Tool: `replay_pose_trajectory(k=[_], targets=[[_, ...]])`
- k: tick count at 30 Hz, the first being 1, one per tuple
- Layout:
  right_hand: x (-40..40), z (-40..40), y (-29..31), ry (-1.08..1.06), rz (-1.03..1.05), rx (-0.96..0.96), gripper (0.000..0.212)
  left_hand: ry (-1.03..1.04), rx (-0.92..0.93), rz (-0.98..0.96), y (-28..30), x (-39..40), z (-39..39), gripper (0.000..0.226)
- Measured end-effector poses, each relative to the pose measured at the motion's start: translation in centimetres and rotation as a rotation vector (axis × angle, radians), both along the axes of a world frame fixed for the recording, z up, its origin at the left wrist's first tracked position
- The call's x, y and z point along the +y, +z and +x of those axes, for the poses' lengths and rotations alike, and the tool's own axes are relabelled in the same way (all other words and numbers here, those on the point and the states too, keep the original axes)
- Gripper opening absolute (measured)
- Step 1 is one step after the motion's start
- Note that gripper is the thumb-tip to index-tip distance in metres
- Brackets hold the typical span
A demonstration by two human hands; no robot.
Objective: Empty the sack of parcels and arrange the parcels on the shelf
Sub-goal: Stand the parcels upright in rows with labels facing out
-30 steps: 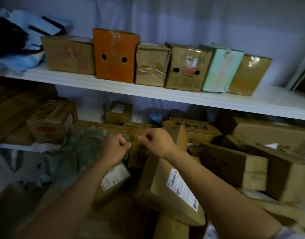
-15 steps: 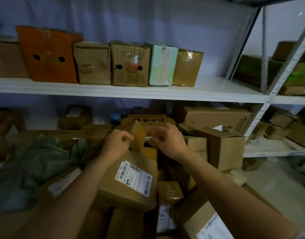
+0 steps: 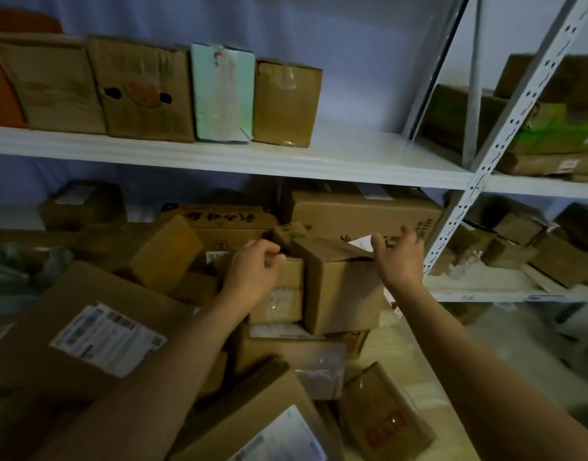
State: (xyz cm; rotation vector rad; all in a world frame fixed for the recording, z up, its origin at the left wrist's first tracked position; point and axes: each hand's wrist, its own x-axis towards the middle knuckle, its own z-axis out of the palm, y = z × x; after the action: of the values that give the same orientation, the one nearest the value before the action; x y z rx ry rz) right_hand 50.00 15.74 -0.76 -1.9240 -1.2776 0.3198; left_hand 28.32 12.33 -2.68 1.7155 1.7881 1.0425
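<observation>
cardboard box (image 3: 339,291) sits atop the heap of parcels (image 3: 96,331) on the floor, in front of the lower shelf (image 3: 479,287). left hand (image 3: 252,274) has its fingers curled over the near left top edge, where a smaller box (image 3: 279,294) stands against the box; which of the two it grips cannot be told. right hand (image 3: 397,257) is spread, fingers relaxed, resting on the far right top corner beside a loose white label (image 3: 362,242); it holds nothing yet. to do the step well, seat both hands on opposite lower edges rather than on the top flaps, which look loosely taped and may give way. lift straight up so the small box and the parcels beneath do not slide. carry it level to the upper shelf (image 3: 352,158), where bare space lies to the right of the row of boxes (image 3: 143,91), and stand it upright, touching the last brown box (image 3: 286,101). the sack (image 3: 16,277), a dull green heap, lies at the far left, partly under parcels. the shelf unit is white metal with a perforated post (image 3: 505,141); a second bay at the right carries more boxes. the room is dim, with a pale wall behind and a light floor (image 3: 399,354).
</observation>
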Motion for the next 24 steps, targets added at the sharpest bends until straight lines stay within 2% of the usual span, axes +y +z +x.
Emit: replay_pose_trajectory(k=[3, 6, 8, 9, 13, 16, 20, 22, 24], targets=[[0.7, 2.1, -1.4, 0.093, -0.120, 0.248, 0.053, -0.010, 0.006, 0.004, 0.4, 0.4, 3.5, 0.025], [0.5, 2.4, -2.2, 0.188, -0.315, 0.440, 0.065, -0.014, 0.031, -0.176, 0.7, 0.9, 5.7, 0.035], [0.1, 2.4, -2.7, 0.198, -0.363, 0.511, 0.072, -0.061, 0.072, -0.310, 0.3, 1.1, 6.2, 0.044], [-0.1, 2.3, -2.9, 0.189, -0.362, 0.522, 0.074, -0.076, 0.036, -0.353, 0.0, 1.1, 6.4, 0.048], [-0.5, 2.3, -1.8, 0.153, -0.250, 0.646, 0.066, -0.028, -0.224, -0.324, 0.1, 0.8, 6.7, 0.045], [-0.6, 2.7, 0.3, 0.146, -0.156, 0.669, 0.042, 0.024, -0.480, -0.266, 1.3, 0.7, 6.7, 0.039], [-0.4, 3.5, 1.8, 0.234, -0.059, 0.638, 0.036, 0.028, -0.896, -0.383, 2.3, 0.9, 6.6, 0.054], [-0.1, 4.0, 2.6, 0.311, 0.038, 0.622, 0.034, 0.022, -0.979, -0.415, 2.5, 1.3, 6.6, 0.062], [0.3, 4.4, 3.4, 0.397, 0.118, 0.587, 0.029, 0.001, -1.011, -0.468, 2.3, 1.9, 6.6, 0.080]])
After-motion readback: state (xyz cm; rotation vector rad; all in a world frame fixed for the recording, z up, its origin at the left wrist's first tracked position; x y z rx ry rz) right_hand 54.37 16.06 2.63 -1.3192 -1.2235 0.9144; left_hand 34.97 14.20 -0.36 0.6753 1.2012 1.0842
